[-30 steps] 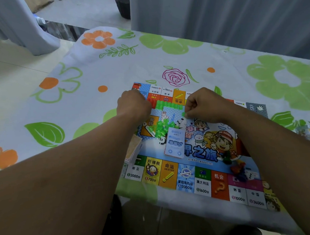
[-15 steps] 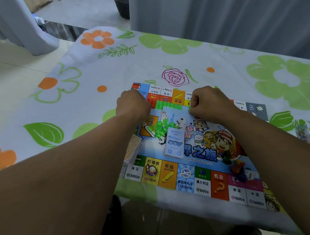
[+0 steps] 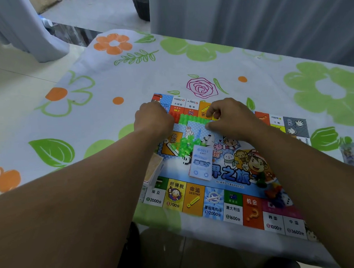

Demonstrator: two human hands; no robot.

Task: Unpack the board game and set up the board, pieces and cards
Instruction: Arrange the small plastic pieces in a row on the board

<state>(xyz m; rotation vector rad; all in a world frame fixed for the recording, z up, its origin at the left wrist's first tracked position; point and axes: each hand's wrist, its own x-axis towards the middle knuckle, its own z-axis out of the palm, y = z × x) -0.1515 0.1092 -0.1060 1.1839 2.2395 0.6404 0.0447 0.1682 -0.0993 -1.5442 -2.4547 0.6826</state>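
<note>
Two bare hands work at the far side of the game board (image 3: 224, 182), which lies flat near the front edge of the table (image 3: 111, 120), on its floral cloth. Left hand (image 3: 153, 120) curled near the board's far left corner, fingers tucked under; cannot tell if it holds anything. Right hand (image 3: 231, 118) loosely closed, fingertips (image 3: 213, 112) pinched together just past the right end of a row of green houses (image 3: 193, 119) lined up along the inner far edge of the board; what the pinch holds, if anything, is too small to tell. Loose pile of green houses (image 3: 185, 144) sits on the board's centre-left area, just beside a blue card stack (image 3: 201, 165). A tan card stack (image 3: 153, 168) rests at the board's left edge, tilted, partly hidden by the left forearm. Small red and blue pawns (image 3: 273, 194) and a white die (image 3: 287, 200) lie near the board's front right part, beside the right forearm.
</note>
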